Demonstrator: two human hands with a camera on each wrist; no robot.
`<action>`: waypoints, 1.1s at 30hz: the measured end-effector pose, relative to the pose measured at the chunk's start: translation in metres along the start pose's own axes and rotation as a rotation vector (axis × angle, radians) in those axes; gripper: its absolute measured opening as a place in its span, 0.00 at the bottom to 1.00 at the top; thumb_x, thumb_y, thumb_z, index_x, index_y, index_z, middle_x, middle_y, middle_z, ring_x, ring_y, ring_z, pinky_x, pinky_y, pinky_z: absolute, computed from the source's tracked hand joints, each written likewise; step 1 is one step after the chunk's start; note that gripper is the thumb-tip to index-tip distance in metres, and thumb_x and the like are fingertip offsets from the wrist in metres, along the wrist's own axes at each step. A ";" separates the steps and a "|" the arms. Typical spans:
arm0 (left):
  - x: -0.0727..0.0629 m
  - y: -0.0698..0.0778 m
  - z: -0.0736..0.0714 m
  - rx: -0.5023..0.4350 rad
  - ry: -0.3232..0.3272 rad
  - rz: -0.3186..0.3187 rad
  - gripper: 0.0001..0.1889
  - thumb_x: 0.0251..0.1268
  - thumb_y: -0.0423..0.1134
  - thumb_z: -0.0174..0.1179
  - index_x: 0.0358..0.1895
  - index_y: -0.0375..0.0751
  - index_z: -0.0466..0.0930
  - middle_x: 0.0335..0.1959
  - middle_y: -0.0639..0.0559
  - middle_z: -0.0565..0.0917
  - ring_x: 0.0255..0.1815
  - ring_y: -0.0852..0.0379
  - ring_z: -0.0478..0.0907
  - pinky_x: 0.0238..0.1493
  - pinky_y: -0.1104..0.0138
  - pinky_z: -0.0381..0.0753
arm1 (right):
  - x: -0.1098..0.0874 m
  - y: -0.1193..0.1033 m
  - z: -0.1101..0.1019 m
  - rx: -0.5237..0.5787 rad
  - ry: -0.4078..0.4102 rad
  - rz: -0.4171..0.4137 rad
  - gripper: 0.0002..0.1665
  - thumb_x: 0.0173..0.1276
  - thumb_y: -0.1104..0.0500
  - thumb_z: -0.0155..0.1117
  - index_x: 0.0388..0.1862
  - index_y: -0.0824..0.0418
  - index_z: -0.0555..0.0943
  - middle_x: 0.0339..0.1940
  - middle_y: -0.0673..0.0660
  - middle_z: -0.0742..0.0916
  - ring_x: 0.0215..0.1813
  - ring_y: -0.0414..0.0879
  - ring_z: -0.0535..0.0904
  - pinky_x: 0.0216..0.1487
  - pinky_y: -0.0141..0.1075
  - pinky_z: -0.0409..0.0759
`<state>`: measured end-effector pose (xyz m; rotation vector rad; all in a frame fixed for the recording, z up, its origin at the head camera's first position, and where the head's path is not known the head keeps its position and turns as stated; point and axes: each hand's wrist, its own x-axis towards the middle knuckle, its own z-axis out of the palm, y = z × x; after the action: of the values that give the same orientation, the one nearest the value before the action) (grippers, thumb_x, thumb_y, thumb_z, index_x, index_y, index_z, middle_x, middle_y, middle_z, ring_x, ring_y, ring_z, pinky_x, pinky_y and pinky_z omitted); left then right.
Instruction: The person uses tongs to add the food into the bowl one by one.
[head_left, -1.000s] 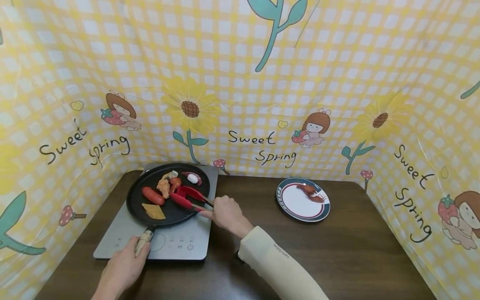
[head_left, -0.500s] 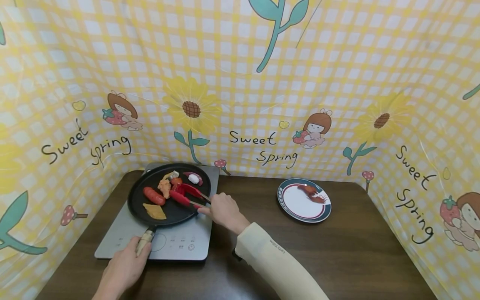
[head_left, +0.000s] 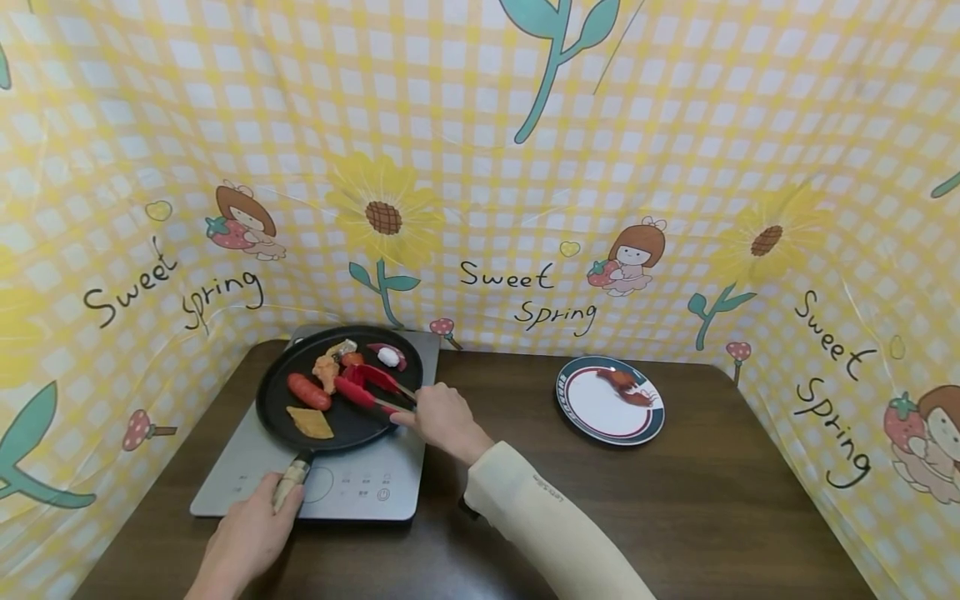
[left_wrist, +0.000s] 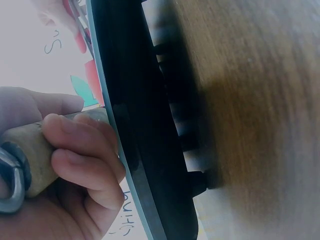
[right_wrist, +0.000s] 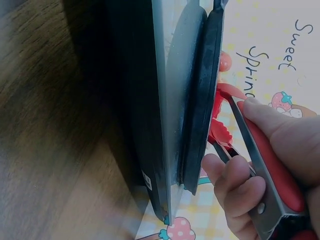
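In the head view my left hand (head_left: 251,531) grips the pale handle (head_left: 292,482) of a round black frying pan (head_left: 341,437). The left wrist view shows its fingers curled round the handle, which ends in a metal ring (left_wrist: 15,185). My right hand (head_left: 450,423) holds red-tipped tongs (head_left: 358,392), their tips apart over the pan's right half. Left of the tips lie a sausage (head_left: 309,392), a yellow slice (head_left: 310,422) and a fried piece (head_left: 326,371). A round red item (head_left: 351,359) sits behind them. Whether the tips touch food is unclear.
The pan stands on a silver induction cooktop (head_left: 360,500) at the table's left. A white plate (head_left: 588,408) with a dark green rim carries a crayfish (head_left: 622,385). Near the pan's far right edge lies a white and pink piece (head_left: 389,358). Checked cloth (head_left: 495,208) surrounds the table.
My right hand and the tongs have shifted slightly to the left over the pan. The left hand stays on the handle, and the food looks unmoved.
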<state>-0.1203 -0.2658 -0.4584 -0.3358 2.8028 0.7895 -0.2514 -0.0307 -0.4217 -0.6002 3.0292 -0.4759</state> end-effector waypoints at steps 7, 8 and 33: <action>-0.001 0.000 0.000 -0.005 -0.004 -0.002 0.37 0.70 0.63 0.39 0.62 0.30 0.61 0.31 0.43 0.76 0.26 0.49 0.69 0.25 0.58 0.66 | 0.004 -0.002 0.001 0.013 -0.010 0.022 0.30 0.60 0.33 0.61 0.21 0.59 0.78 0.15 0.52 0.75 0.14 0.42 0.70 0.15 0.31 0.66; -0.001 0.000 0.000 -0.005 -0.006 -0.001 0.36 0.70 0.63 0.39 0.62 0.30 0.61 0.30 0.43 0.76 0.26 0.49 0.69 0.25 0.58 0.66 | 0.004 -0.002 0.001 0.019 -0.009 0.024 0.30 0.60 0.33 0.62 0.20 0.59 0.78 0.15 0.52 0.76 0.14 0.42 0.70 0.15 0.31 0.66; -0.001 0.001 0.000 -0.002 0.011 -0.001 0.36 0.71 0.62 0.40 0.62 0.30 0.61 0.30 0.43 0.75 0.27 0.49 0.70 0.25 0.58 0.66 | 0.020 -0.015 0.004 -0.040 0.007 0.061 0.32 0.57 0.30 0.60 0.21 0.57 0.82 0.18 0.53 0.78 0.17 0.43 0.72 0.17 0.34 0.69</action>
<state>-0.1196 -0.2650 -0.4581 -0.3433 2.8120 0.7920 -0.2643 -0.0523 -0.4206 -0.5075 3.0600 -0.4173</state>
